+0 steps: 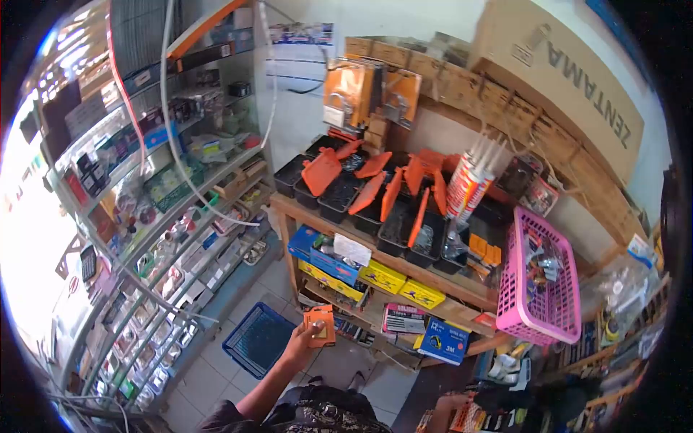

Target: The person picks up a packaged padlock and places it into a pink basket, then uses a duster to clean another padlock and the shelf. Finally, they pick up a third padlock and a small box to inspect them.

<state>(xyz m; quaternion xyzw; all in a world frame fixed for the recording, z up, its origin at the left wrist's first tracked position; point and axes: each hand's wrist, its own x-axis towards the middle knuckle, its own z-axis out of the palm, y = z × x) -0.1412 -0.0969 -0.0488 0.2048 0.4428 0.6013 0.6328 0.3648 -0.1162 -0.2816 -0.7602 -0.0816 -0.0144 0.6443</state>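
My left hand [302, 345] is closed around a small orange box [320, 326], the thumb lying across its front. Below it in view, a blue plastic basket [244, 356] rests on the tiled floor. At the lower right, my right hand [450, 404] reaches low beside a shelf of small packets [498, 420]. Its fingers are blurred and partly hidden.
Black bins [339, 200] with orange lids line the wooden bench, beside sealant tubes [471, 177]. A pink basket [508, 278] holds small parts at the right. Yellow boxes [381, 277] sit on the shelf beneath. Glass display shelves [180, 195] stand left.
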